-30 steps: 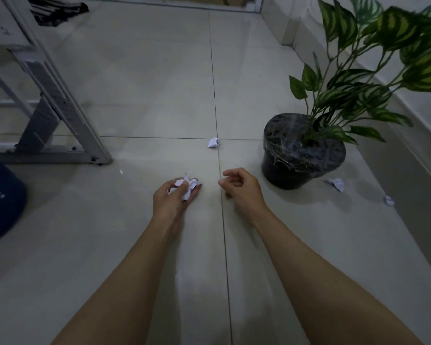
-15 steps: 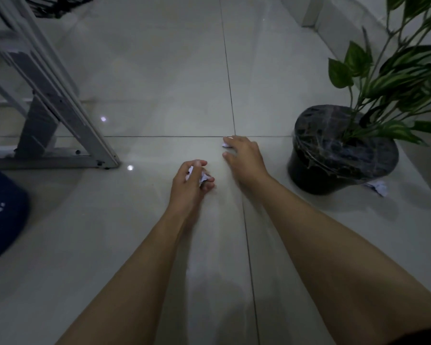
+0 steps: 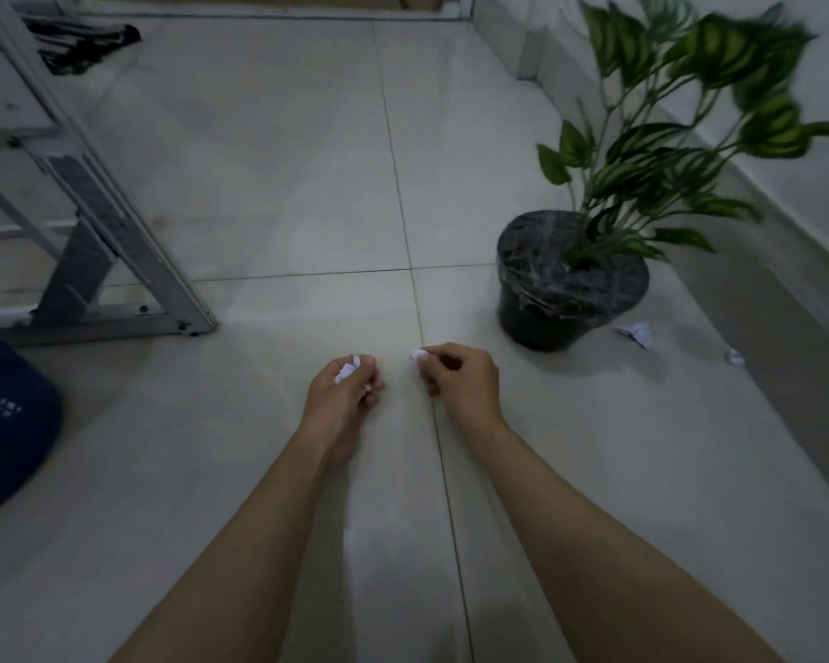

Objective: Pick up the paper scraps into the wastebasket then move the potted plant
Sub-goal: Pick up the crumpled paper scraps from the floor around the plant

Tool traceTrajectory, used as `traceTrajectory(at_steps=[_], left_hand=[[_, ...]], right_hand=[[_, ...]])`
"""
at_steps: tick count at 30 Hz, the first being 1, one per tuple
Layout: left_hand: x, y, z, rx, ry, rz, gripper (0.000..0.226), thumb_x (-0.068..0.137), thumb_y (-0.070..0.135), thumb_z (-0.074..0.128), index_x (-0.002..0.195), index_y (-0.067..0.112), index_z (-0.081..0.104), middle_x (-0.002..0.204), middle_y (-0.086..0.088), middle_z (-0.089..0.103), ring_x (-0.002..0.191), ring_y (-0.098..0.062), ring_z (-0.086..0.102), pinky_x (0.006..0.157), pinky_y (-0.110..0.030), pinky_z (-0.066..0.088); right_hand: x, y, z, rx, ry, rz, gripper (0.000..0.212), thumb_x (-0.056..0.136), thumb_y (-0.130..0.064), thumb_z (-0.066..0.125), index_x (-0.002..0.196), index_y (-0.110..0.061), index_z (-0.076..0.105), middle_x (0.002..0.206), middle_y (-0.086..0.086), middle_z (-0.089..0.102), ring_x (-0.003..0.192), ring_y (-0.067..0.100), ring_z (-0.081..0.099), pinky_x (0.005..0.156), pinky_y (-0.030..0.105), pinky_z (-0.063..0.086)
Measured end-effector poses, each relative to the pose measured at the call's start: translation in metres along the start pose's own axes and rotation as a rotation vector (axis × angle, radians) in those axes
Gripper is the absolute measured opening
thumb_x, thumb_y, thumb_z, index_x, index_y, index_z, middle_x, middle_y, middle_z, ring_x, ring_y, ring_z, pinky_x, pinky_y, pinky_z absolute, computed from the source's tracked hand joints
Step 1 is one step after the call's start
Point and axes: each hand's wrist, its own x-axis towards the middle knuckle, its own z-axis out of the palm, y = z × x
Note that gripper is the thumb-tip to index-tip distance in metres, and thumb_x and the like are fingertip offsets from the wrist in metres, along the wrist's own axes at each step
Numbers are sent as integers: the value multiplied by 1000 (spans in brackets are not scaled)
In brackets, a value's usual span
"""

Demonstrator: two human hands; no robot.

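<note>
Two scraps in hand: one crumpled white wad in each fist, both held just above the tiled floor (image 3: 269, 193).
Wastebasket (image 3: 6, 418): dark blue, cut off by the left edge of the view — well to the left of both hands, with the left hand the nearer one.
Metal frame (image 3: 116, 241): grey legs standing behind the basket, apart from the hands.
Left hand (image 3: 341, 392): fingers curled tight round a paper wad (image 3: 345, 374); white shows between thumb and forefinger.
Right hand (image 3: 460, 375): closed in a narrow pinch on a smaller scrap (image 3: 418, 355) that peeps out at the fingertips.
Potted plant (image 3: 570, 279): black pot, upright, just right of the right hand — untouched, leaves blurred.
Loose scraps: one (image 3: 637, 333) on the floor close beside the pot's right side, another smaller one (image 3: 734, 358) further right near the wall.
Coming move, as I judge it: both loads must travel leftward to the basket; the two floor scraps lie the opposite way, nearer the right hand.
</note>
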Motion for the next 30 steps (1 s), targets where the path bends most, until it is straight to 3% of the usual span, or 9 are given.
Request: traceTrajectory(at_steps=[4,8,13,17,24,27,30], left_hand=[[-23,7,11,116,-17,-27,17,90,8,57,73,10,56,64,-5,48,36,1,46,41,-11,37],[-44,9,48,246,-152,-29,20,85,15,64,68,12,55,60,-4,47,42,-8,42,42,-15,36],[-73,-3,103,253,-308,-15,13,85,25,65,81,13,66,61,-3,46,52,-13,39,48,-20,35],[-90,-17,131,210,-409,-45,22,79,35,71,86,14,72,63,-2,41,53,-14,34,50,-24,32],[-105,-31,151,172,-556,-110,17,79,30,71,86,14,75,63,1,35,54,-12,28,49,-21,26],[-105,-31,155,175,-556,-111,15,84,22,67,91,10,73,52,8,42,53,-11,29,47,-19,28],[-96,-37,159,195,-517,-82,13,84,21,66,88,10,72,54,4,40,53,-12,30,48,-21,28]], right_hand=[[-34,-5,-30,473,32,311,10,82,-5,64,73,-2,67,65,15,63,52,19,55,46,19,49],[-54,-16,-74,607,76,371,15,85,-2,59,72,-5,66,67,13,61,50,14,56,46,18,49],[-70,-21,-128,586,153,347,11,83,-3,61,75,-7,67,68,9,61,57,15,53,50,19,49],[-84,-19,-157,496,183,326,5,80,-6,66,77,-5,70,68,7,63,59,15,54,52,18,50],[-102,-4,-188,458,214,329,4,79,-7,69,75,-5,70,67,7,65,58,14,56,53,17,50],[-101,1,-192,473,185,331,6,80,-7,68,81,-2,71,69,8,65,61,15,58,55,18,50],[-94,11,-196,463,172,333,10,82,-7,65,87,0,70,69,8,64,62,16,57,58,20,50]])
